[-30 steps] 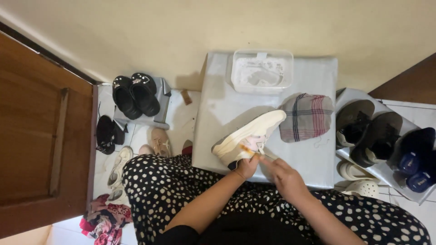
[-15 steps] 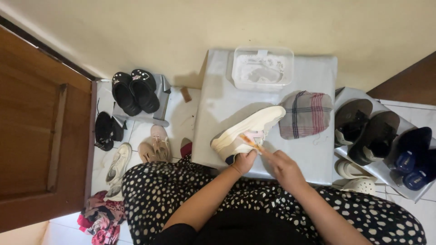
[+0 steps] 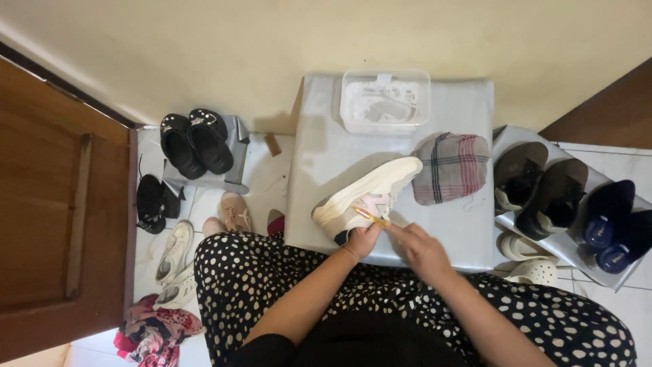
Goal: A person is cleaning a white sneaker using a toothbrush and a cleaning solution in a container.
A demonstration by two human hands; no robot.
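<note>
At the far left stands a brown wooden door [image 3: 58, 217], and at its foot lies a bundle of pink and red cloth [image 3: 153, 333]. Just right of it, on the white tiled floor [image 3: 268, 183], a pair of white sneakers [image 3: 173, 261] lies beside a small black shoe [image 3: 151, 202]. Above them a pair of black clogs [image 3: 195, 141] sits on a grey mat [image 3: 234, 153]. A pink shoe [image 3: 236, 212] rests near the edge of the person's black dress with white dots [image 3: 272, 285].

In the middle, a grey tabletop [image 3: 319, 149] carries a clear plastic box [image 3: 386, 100] at its far edge. Nearer the person, a cream sneaker [image 3: 367, 197] with pink side panels lies tilted on the tabletop, toe pointing to the upper right. The left hand [image 3: 363, 239] grips the sneaker at its heel, fingers closed around it. The right hand [image 3: 421, 248] has its fingers pinched on a thin orange tool [image 3: 370, 216], whose tip touches the sneaker's side near the heel.

Just right of the sneaker's toe lies a folded plaid cloth [image 3: 451, 166]. Further right, a grey rack [image 3: 506, 136] holds a pair of dark olive shoes [image 3: 540, 187] and a pair of navy shoes [image 3: 614, 228], with white clogs [image 3: 530, 261] below on the floor.
</note>
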